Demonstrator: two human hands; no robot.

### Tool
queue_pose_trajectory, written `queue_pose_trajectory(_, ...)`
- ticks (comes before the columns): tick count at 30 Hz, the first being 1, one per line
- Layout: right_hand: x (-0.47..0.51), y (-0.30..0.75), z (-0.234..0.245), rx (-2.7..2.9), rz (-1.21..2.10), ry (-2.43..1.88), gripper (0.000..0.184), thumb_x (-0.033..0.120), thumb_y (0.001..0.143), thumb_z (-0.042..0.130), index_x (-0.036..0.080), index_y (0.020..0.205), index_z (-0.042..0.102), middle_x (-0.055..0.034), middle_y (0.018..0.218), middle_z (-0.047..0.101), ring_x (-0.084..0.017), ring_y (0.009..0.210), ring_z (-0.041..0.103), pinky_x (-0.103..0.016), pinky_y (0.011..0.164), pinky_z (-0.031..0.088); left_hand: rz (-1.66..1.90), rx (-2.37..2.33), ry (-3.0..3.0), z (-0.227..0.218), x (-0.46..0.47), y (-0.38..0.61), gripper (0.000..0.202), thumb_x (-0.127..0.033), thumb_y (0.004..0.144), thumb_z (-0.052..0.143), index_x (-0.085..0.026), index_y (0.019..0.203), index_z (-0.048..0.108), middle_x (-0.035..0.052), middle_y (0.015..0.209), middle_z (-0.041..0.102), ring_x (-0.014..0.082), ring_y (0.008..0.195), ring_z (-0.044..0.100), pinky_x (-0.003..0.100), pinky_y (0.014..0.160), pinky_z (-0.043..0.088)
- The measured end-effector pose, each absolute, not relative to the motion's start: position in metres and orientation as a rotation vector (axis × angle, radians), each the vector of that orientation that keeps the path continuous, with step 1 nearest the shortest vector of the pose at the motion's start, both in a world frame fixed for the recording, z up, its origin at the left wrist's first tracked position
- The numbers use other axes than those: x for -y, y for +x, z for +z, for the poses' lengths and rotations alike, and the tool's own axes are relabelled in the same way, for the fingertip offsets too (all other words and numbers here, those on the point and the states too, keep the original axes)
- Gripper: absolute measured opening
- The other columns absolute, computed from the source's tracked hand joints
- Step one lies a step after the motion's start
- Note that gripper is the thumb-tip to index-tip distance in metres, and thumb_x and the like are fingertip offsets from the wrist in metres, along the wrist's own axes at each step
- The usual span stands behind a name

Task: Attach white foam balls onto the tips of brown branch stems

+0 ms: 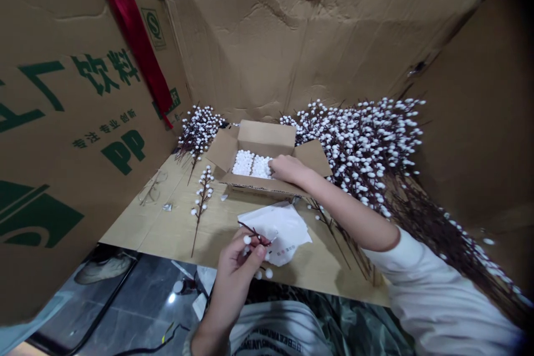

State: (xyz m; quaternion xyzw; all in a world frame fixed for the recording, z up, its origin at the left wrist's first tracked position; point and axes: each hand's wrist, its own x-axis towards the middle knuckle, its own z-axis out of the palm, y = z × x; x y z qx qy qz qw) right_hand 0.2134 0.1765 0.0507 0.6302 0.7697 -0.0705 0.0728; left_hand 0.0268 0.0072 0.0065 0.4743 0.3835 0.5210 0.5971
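Note:
My left hand is closed around a thin dark twig that carries a few white foam beads, held just above the near edge of the cardboard work surface. My right hand reaches forward into a small open cardboard box, its fingers curled down among the white foam balls inside. What the fingers pinch is hidden. A white paper sheet lies between the two hands.
A finished beaded branch lies left of the box, with a small bunch behind it. A big heap of beaded branches fills the right side. Tall cardboard walls surround the cardboard surface. A red ribbon hangs at left.

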Motion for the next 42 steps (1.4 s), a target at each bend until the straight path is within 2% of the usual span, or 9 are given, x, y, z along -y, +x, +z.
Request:
queue_pose_trajectory(6, -0.19, 0.217, 0.037, -2.235, -0.217, 1.785, 0.03, 0.031, 0.091, 0.058, 0.015, 0.116, 0.058, -0.0095, 0.118, 0.06, -0.022, 0.101, 0.062, -0.042, 0.085, 0.053, 1.257, -0.92, 1.014, 0.009, -0.01, 0.023, 0.014, -0.031, 0.068, 0.079, -0.018, 0.069, 0.076, 0.0029, 0.075, 0.061, 0.0149, 0.07, 0.057, 0.023, 0.063, 0.047)
queue_pose_trajectory(13, -0.203, 0.222, 0.024, -2.278, -0.273, 1.725, 0.028, 0.032, 0.092, 0.056, 0.017, 0.115, 0.059, -0.0085, 0.118, 0.061, -0.021, 0.1, 0.062, -0.042, 0.085, 0.052, 1.322, -0.956, 1.0, 0.014, -0.009, 0.023, 0.006, -0.023, 0.066, 0.078, -0.018, 0.065, 0.077, 0.0035, 0.073, 0.063, 0.0157, 0.072, 0.06, 0.022, 0.063, 0.048)
queue_pose_trajectory(19, -0.205, 0.214, 0.023, -2.287, -0.316, 1.681, 0.028, 0.032, 0.091, 0.057, 0.016, 0.115, 0.059, -0.0083, 0.117, 0.061, -0.021, 0.1, 0.062, -0.042, 0.085, 0.053, 1.313, -0.983, 0.885, 0.015, -0.006, 0.023, 0.011, -0.027, 0.065, 0.079, -0.017, 0.065, 0.075, 0.0027, 0.073, 0.065, 0.013, 0.066, 0.059, 0.021, 0.061, 0.05)
queue_pose_trajectory(30, -0.204, 0.222, 0.023, -2.293, -0.441, 1.706, 0.026, 0.031, 0.091, 0.058, 0.017, 0.113, 0.06, -0.0081, 0.116, 0.062, -0.021, 0.1, 0.062, -0.042, 0.085, 0.052, 1.329, -0.933, 0.709, 0.021, -0.006, 0.022, 0.014, -0.027, 0.061, 0.084, -0.018, 0.064, 0.074, 0.0004, 0.072, 0.071, 0.0108, 0.07, 0.062, 0.016, 0.065, 0.05)
queue_pose_trajectory(37, -0.203, 0.228, 0.019, -2.379, -0.859, 1.982, 0.025, 0.03, 0.09, 0.059, 0.016, 0.111, 0.06, -0.0077, 0.115, 0.062, -0.021, 0.099, 0.062, -0.041, 0.084, 0.053, 1.336, -1.018, 0.835, 0.029, -0.005, 0.023, 0.011, -0.025, 0.065, 0.081, -0.017, 0.064, 0.073, 0.0007, 0.071, 0.069, 0.0111, 0.067, 0.06, 0.016, 0.059, 0.047)
queue_pose_trajectory(40, -0.201, 0.231, 0.026, -2.425, -1.216, 2.153, 0.019, 0.026, 0.091, 0.057, 0.014, 0.105, 0.06, -0.0071, 0.107, 0.064, -0.018, 0.091, 0.063, -0.037, 0.079, 0.054, 1.403, -1.049, 0.99, 0.033, -0.007, 0.024, 0.009, -0.022, 0.068, 0.078, -0.016, 0.063, 0.073, 0.0014, 0.071, 0.067, 0.0117, 0.066, 0.059, 0.018, 0.059, 0.044)
queue_pose_trajectory(42, -0.199, 0.233, 0.033, -2.436, -1.519, 2.232, 0.012, 0.019, 0.093, 0.05, 0.014, 0.099, 0.059, -0.0071, 0.101, 0.065, -0.015, 0.085, 0.065, -0.033, 0.078, 0.055, 1.415, -1.056, 1.022, 0.033, -0.009, 0.024, 0.008, -0.023, 0.07, 0.077, -0.017, 0.065, 0.074, 0.002, 0.071, 0.068, 0.012, 0.066, 0.059, 0.018, 0.059, 0.044)
